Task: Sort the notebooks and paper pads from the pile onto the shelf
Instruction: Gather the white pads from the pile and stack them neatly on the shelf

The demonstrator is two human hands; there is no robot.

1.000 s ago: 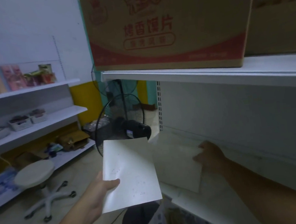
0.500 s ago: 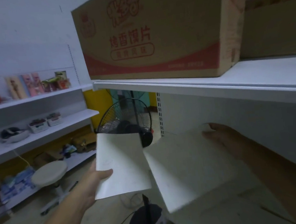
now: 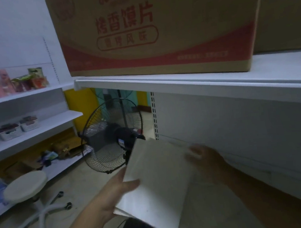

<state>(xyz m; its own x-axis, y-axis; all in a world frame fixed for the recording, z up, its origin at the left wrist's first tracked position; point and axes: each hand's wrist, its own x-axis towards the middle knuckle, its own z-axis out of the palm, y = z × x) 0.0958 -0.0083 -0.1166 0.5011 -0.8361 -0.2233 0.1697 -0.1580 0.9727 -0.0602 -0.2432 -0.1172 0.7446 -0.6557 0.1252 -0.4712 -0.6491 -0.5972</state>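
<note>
Pinching white paper pads (image 3: 159,183), unplaced as yet, the left hand (image 3: 115,195) holds them over the shelf (image 3: 208,213) to its right; the blurred right hand's (image 3: 206,160) state I cannot tell.

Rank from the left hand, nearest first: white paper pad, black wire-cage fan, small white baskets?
1. White paper pad, held in the left hand.
2. Black wire-cage fan, just behind it.
3. Small white baskets, on the far left shelf.

Pads come together!
Right hand (image 3: 208,160) swings its pad (image 3: 159,183) toward eight o'clock, onto the left hand's (image 3: 115,193) other pad (image 3: 119,212).
</note>
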